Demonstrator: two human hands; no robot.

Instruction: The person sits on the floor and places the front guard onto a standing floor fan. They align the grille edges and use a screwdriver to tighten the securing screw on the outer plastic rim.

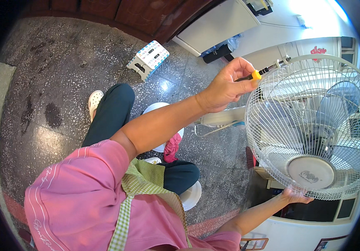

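My left hand [232,83] is closed around a screwdriver [256,75] with a black handle and a yellow collar. Its shaft points at the upper rim of a white fan guard [278,184], where a small clip [286,60] sits; whether the tip is seated in anything is too small to tell. At the guard's lower rim, my right hand [295,196] grips and supports the cage, its fingers partly hidden. Translucent bluish fan blades [334,104] show through the wires, behind a round grey hub badge [311,172]. The fan's white stand [223,117] extends left from the cage.
A pink cloth [171,148] lies against a white round base [160,108] by my legs. A small patterned step stool [148,58] stands on the speckled floor. Part of a white round seat [191,196] shows beside my thigh. A white cabinet [217,25] stands at the top.
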